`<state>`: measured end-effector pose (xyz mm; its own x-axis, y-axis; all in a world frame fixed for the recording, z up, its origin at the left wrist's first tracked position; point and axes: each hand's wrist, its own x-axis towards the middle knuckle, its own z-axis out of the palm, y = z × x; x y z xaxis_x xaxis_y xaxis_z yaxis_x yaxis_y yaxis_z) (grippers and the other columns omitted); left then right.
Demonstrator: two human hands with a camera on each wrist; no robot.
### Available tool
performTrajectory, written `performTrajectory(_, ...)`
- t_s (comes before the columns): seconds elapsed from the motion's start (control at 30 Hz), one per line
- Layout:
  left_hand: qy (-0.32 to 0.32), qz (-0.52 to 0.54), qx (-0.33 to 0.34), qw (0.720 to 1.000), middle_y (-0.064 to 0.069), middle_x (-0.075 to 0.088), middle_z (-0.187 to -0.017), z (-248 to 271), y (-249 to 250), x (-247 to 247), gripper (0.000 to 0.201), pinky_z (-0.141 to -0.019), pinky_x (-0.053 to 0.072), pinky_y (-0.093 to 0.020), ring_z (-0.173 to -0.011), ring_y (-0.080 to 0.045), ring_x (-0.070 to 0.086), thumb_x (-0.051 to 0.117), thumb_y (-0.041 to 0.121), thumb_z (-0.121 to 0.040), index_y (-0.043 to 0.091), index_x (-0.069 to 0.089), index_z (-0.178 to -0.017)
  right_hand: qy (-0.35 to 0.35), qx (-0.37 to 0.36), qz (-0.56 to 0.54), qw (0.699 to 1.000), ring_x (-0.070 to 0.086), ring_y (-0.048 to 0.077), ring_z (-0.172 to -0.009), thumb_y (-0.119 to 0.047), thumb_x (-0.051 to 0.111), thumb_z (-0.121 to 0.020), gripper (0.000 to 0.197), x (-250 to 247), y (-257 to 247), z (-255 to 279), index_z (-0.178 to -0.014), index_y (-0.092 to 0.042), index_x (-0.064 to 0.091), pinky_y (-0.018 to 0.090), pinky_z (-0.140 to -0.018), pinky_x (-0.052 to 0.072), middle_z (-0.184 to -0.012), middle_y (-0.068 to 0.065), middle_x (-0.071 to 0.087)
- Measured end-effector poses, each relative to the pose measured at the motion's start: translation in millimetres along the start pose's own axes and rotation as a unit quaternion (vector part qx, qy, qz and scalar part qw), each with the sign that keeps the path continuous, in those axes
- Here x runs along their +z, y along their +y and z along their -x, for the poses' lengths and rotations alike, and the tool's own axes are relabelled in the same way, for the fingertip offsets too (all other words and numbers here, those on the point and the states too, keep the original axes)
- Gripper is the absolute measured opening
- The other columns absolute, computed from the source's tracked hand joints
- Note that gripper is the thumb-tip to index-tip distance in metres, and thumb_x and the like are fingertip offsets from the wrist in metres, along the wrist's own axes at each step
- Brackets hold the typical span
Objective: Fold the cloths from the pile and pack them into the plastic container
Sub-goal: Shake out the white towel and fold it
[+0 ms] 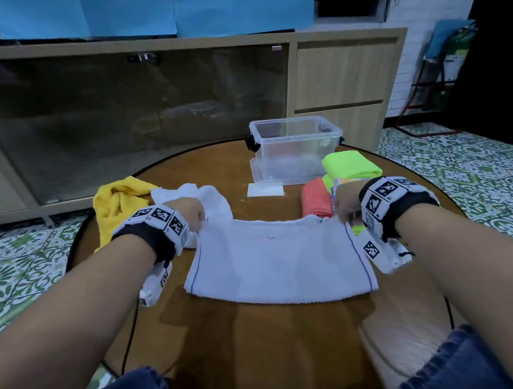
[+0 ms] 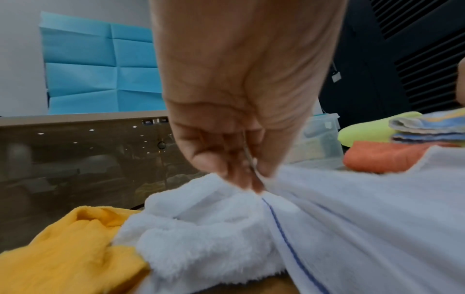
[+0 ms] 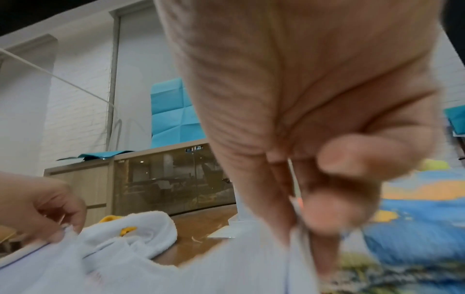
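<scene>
**Both hands pinch the far corners of a white cloth, mid-fold**

The left hand [image 1: 189,212] pinches the far left corner of the white cloth [image 1: 280,265] between thumb and fingertips; the left wrist view shows the fabric bunched at that pinch beside a thin blue stripe. The right hand [image 1: 345,203] pinches the far right corner the same way. The cloth lies spread on the round wooden tabletop [image 1: 278,344], its far edge lifted and sagging between the two grips.

Left of it sit the unfolded pieces: a fluffy white cloth [image 1: 200,195] and a yellow cloth [image 1: 116,204]. To the right are folded ones: an orange cloth [image 1: 316,200], a green cloth [image 1: 350,165] and a patterned blue one [image 2: 427,127]. The clear plastic container [image 1: 294,147] stands open at the far side; its contents are hard to make out.

This looks like a fold in progress. The next move likely calls for carrying both corners evenly toward the near edge, keeping them level so the edges meet squarely.
</scene>
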<state>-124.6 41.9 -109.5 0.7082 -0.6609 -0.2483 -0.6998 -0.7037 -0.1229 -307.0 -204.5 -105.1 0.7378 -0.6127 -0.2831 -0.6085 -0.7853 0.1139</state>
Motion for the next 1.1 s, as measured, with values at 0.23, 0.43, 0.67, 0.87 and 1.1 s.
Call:
performTrajectory(0.23, 0.108, 0.114, -0.025, 0.987, -0.011, 0.037, -0.139, -5, -4, 9, 0.053, -0.082, 0.043, -0.034, -0.112, -0.029, 0.054, 0.05, 0.033, -0.095, 0.018, 0.031, -0.142, 0.086, 0.013, -0.033, 0.996, 0.054, 0.025, -0.078, -0.021, 0.062, -0.083, 0.024, 2, 8, -7, -0.102, -0.009, 0.053, 0.028, -0.063, 0.037, -0.088, 0.008, 0.056)
performTrajectory(0.43, -0.108, 0.042, 0.141, 0.983, -0.002, 0.047, -0.119, 9, 23, 17, 0.058, -0.092, 0.041, -0.033, -0.105, -0.02, 0.049, 0.066, 0.057, -0.075, 0.022, 0.048, -0.117, 0.045, -0.021, -0.033, 0.998, 0.032, 0.021, -0.05, -0.002, 0.055, -0.078, 0.036, 5, 8, -7, -0.052, -0.011, 0.032, 0.024, -0.05, 0.026, -0.052, 0.006, 0.031)
performTrajectory(0.67, -0.18, -0.1, 0.156, 0.966, -0.01, 0.036, -0.131, 15, 45, 31, 0.05, -0.086, 0.037, -0.033, -0.117, -0.031, 0.044, 0.064, 0.017, -0.085, 0.015, 0.039, -0.129, -0.026, -0.167, -0.086, 0.982, 0.049, 0.016, -0.066, -0.037, 0.054, -0.092, 0.031, 0, -47, 36, -0.072, -0.014, 0.049, 0.021, -0.055, 0.034, -0.071, -0.001, 0.051)
performTrajectory(0.87, 0.032, 0.072, 0.074, 0.994, -0.007, 0.049, -0.119, 16, 15, 7, 0.032, -0.082, 0.029, -0.025, -0.094, -0.013, 0.033, 0.044, 0.013, -0.096, 0.01, 0.052, -0.127, -0.096, -0.219, 0.076, 0.968, 0.051, 0.025, -0.106, -0.044, 0.058, -0.089, 0.055, 35, -107, 54, -0.126, -0.005, 0.044, 0.032, -0.085, 0.04, -0.126, 0.012, 0.051)
performTrajectory(1.1, 0.133, 0.31, 0.024, 0.941, -0.01, 0.051, -0.102, 22, -34, -8, 0.029, -0.072, 0.042, -0.03, -0.09, -0.026, 0.05, 0.048, 0.016, -0.093, 0.012, 0.042, -0.122, -0.004, -0.135, 0.067, 0.989, 0.051, 0.021, -0.074, -0.012, 0.048, -0.093, 0.018, -10, -64, 45, -0.076, -0.011, 0.053, 0.025, -0.06, 0.033, -0.074, 0.004, 0.051)
